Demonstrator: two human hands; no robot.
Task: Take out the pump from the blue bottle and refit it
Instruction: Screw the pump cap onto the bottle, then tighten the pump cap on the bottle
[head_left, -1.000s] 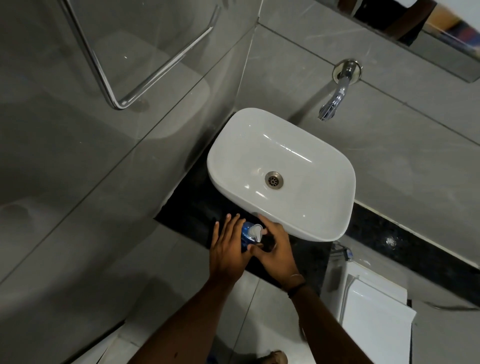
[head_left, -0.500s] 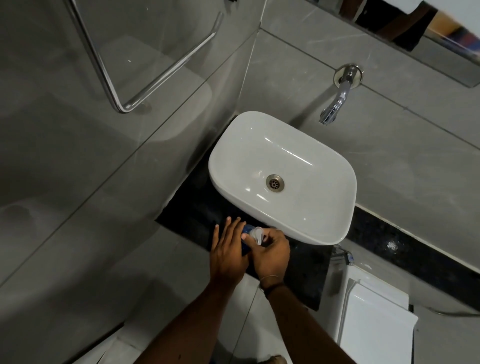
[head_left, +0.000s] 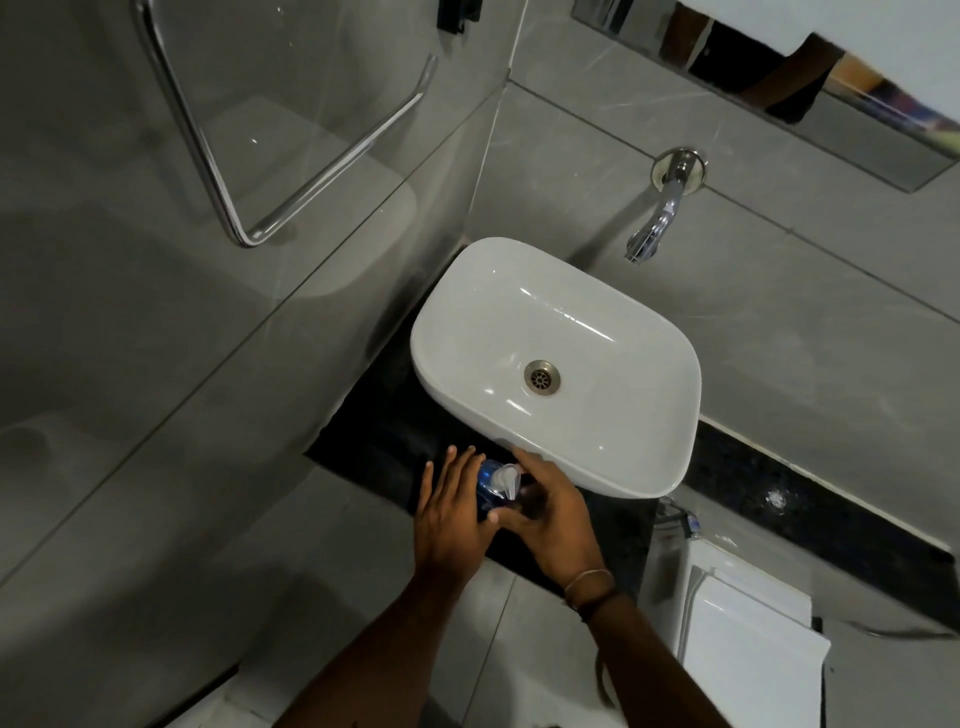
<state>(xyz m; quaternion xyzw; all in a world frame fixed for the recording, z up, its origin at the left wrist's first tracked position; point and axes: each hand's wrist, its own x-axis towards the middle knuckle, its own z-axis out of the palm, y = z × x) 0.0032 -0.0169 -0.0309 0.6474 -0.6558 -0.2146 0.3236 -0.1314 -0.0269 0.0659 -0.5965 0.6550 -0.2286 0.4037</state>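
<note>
The blue bottle (head_left: 487, 486) stands on the black counter (head_left: 374, 431) just in front of the white basin's near-left rim. Its white pump (head_left: 506, 479) sits on top, nozzle pointing toward me. My left hand (head_left: 452, 514) wraps the bottle's left side with the fingers spread upward. My right hand (head_left: 550, 512) curls around the pump and the bottle's right side, thumb crossing below the nozzle. Most of the bottle's body is hidden by both hands.
A white basin (head_left: 613, 457) with a metal drain (head_left: 542, 378) fills the counter behind the bottle. A chrome tap (head_left: 655, 223) juts from the grey wall. A towel rail (head_left: 291, 202) hangs on the left wall. A white toilet cistern (head_left: 743, 629) stands at the right.
My right hand has turned around the pump: the wrist swung inward half a second ago and now the fingers spread back over the pump top. The left hand stays on the bottle.
</note>
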